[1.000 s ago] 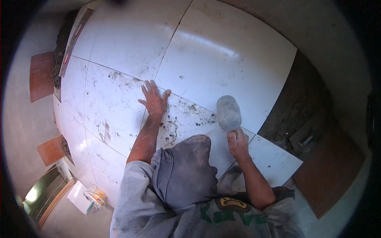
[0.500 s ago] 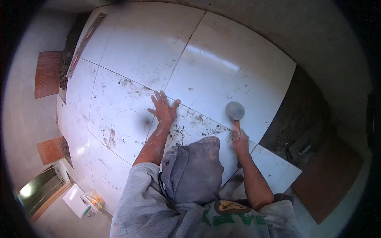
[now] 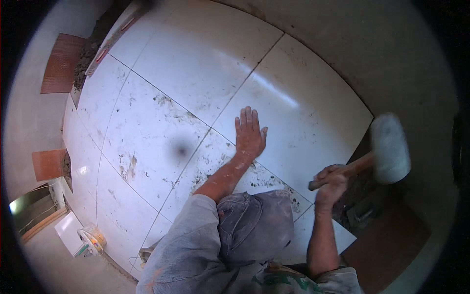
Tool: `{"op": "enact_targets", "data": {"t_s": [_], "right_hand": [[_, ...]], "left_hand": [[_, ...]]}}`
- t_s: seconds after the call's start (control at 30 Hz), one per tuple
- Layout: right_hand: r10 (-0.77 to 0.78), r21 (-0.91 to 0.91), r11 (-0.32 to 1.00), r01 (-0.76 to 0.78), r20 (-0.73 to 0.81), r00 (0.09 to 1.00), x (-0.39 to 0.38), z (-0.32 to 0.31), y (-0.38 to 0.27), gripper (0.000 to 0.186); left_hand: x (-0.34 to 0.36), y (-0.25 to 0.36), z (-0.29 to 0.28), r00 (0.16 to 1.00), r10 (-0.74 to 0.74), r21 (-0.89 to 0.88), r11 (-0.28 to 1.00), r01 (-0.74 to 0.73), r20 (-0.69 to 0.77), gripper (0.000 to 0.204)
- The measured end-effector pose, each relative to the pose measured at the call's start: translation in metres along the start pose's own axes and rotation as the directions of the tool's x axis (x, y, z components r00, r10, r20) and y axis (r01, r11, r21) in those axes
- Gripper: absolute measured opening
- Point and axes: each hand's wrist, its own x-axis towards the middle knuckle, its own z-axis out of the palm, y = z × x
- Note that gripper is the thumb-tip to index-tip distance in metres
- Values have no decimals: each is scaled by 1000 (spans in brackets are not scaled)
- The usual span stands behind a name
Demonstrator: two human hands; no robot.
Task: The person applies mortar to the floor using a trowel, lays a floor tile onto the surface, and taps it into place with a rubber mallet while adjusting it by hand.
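My left hand (image 3: pixel 250 137) lies flat with fingers stretched out on a large white floor tile (image 3: pixel 303 132), just beyond the joint with the nearer, dirt-specked tile (image 3: pixel 215 147). Nothing is in it. On the right, my right hand (image 3: pixel 332 188) is closed round the wooden handle of a mallet. The thick, pale grey mallet head (image 3: pixel 390 148) is raised, slightly blurred, and overlaps the tile's right edge in the view. A grey cap and my grey sleeves hide part of the nearer tiles.
A spirit level (image 3: pixel 108 49) lies along the far-left tiles, beside reddish-brown pieces (image 3: pixel 61 63) and loose mortar (image 3: pixel 88 59). A bucket (image 3: pixel 93 238) stands lower left. Dark mortar and what looks like a trowel (image 3: pixel 361 214) lie at right, near a brown sheet (image 3: pixel 391 245). Walls border the floor.
My left hand has shifted from beside the joint to the right, onto the far tile. My right hand has lifted the mallet off the tile and swung its head up to the right.
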Motion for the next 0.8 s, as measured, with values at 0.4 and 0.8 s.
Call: {"op": "enact_targets", "data": {"t_s": [0.4,0.8], "right_hand": [[-124,75,990,117,99,987,41,27,-34,57],[84,50,995,-84,2,996,48,19,-52,57]], "left_hand": [[-1,-5,-11,995,-65,56,997,61,77,68],[-5,-7,-5,997,-77,139,987,77,-5,67]]}}
